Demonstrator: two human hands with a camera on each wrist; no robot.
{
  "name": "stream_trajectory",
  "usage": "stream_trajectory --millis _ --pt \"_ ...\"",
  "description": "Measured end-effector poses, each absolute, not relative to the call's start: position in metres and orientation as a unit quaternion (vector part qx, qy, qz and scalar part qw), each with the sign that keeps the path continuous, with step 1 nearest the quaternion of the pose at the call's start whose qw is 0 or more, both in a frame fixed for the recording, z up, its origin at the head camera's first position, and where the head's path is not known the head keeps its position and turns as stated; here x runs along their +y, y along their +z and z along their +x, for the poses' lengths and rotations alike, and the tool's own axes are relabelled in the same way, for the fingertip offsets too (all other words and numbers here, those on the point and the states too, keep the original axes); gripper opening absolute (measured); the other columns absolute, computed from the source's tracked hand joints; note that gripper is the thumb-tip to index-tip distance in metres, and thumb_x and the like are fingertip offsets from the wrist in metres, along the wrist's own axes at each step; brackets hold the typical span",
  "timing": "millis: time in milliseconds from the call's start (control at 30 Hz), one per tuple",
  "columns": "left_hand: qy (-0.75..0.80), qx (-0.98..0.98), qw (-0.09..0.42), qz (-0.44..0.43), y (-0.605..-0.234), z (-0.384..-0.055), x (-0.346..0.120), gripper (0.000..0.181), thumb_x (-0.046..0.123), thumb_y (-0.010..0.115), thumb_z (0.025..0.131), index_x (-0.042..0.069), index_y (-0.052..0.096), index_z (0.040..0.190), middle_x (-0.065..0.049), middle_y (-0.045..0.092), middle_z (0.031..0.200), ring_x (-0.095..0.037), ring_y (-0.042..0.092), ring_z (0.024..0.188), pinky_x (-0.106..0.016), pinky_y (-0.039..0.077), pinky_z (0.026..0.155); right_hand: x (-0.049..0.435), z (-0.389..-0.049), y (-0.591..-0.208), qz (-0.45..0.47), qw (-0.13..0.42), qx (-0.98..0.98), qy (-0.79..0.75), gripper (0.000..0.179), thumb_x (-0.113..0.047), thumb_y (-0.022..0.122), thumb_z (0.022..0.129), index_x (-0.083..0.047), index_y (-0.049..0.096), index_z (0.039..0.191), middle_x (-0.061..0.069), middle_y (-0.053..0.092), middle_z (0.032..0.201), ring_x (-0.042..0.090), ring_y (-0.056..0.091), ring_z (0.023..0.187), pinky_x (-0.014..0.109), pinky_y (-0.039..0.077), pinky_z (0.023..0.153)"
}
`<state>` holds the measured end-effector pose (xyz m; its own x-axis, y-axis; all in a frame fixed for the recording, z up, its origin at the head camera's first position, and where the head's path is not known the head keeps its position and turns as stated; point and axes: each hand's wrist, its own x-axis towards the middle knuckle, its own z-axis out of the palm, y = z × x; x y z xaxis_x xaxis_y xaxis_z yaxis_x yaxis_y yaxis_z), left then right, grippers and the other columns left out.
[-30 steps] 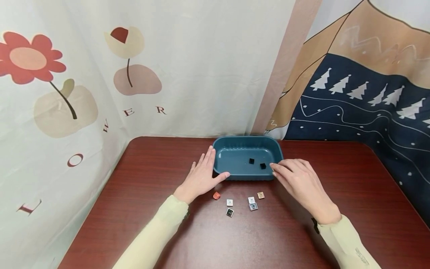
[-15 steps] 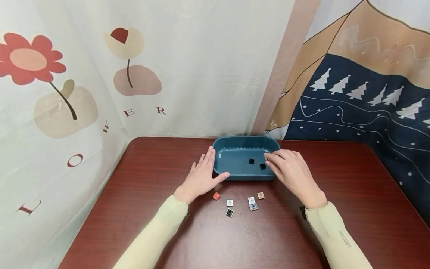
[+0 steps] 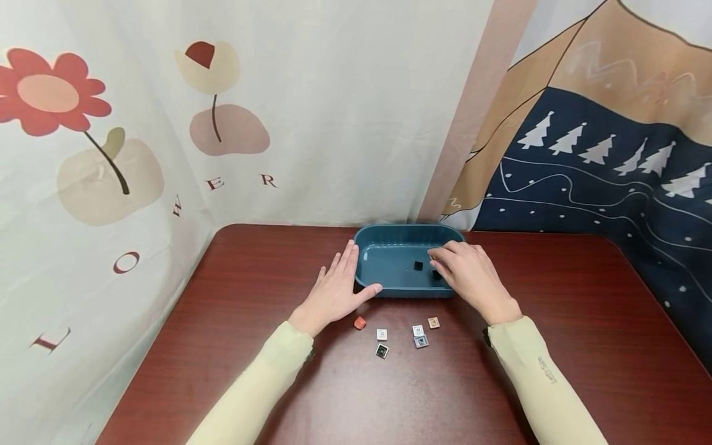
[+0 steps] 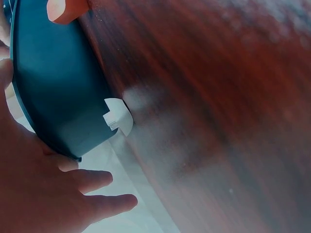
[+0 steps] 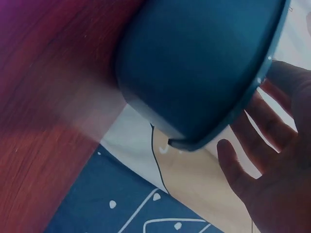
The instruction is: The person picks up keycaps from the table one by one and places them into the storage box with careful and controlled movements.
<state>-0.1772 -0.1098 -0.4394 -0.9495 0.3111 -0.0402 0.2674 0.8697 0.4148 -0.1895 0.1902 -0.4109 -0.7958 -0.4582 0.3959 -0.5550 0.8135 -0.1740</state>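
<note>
"lower" lettering [image 3: 177, 206] on white curtain [image 3: 334, 123]

Both sleeves [image 3: 257, 384] are pale yellow-green, the right bearing small lettering [image 3: 547, 371].

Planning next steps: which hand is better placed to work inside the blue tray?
Probably the right hand: it hangs over the right end of the tray, near two black pieces; the left hand touches the tray's side.

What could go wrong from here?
The right hand reaches over the rim of the blue tray, so it might bump the tray or the black keycap partly hidden behind it. On the table, a blue-gray keycap seems to touch a white keycap, so picking up one may nudge the other.
</note>
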Motion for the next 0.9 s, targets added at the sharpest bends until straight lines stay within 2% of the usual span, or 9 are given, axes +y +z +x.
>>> stream_trajectory --millis 233,567,767,900 --pt "0.205 0.965 0.054 0.151 -0.438 -0.177 -0.11 0.107 0.077 0.049 0.094 0.013 0.005 0.168 0.001 -0.002 0.174 -0.037 0.017 0.157 -0.066 0.02 0.119 0.183 -0.202 -0.414 0.261 0.111 -0.95 0.133 0.02 -0.017 0.074 0.097 -0.007 0.078 0.114 0.01 0.073 0.103 0.028 0.068 0.092 0.047 0.052 0.078" --pt "0.209 0.965 0.047 0.153 -0.438 -0.176 -0.109 0.107 0.076 0.05 0.095 0.012 0.006 0.168 0.0 0.0 0.174 -0.037 0.018 0.157 -0.067 0.021 0.119 0.173 -0.215 -0.419 0.251 0.064 -0.958 0.122 0.017 -0.013 0.073 0.097 -0.005 0.079 0.11 0.009 0.074 0.098 0.024 0.066 0.084 0.044 0.056 0.073" --pt "0.211 0.965 0.045 0.151 -0.439 -0.176 -0.109 0.106 0.075 0.051 0.095 0.012 0.006 0.168 -0.001 0.0 0.174 -0.037 0.019 0.157 -0.068 0.021 0.118 0.17 -0.217 -0.418 0.23 0.022 -0.964 0.13 0.024 -0.015 0.074 0.097 -0.002 0.076 0.117 0.012 0.074 0.103 0.025 0.065 0.088 0.045 0.057 0.08" --pt "0.21 0.965 0.052 0.148 -0.438 -0.176 -0.11 0.106 0.075 0.051 0.095 0.013 0.005 0.168 0.001 -0.002 0.174 -0.036 0.017 0.157 -0.067 0.019 0.119 0.172 -0.216 -0.415 0.217 0.021 -0.966 0.138 0.031 -0.018 0.075 0.097 -0.001 0.074 0.122 0.015 0.073 0.109 0.029 0.065 0.094 0.048 0.057 0.086"
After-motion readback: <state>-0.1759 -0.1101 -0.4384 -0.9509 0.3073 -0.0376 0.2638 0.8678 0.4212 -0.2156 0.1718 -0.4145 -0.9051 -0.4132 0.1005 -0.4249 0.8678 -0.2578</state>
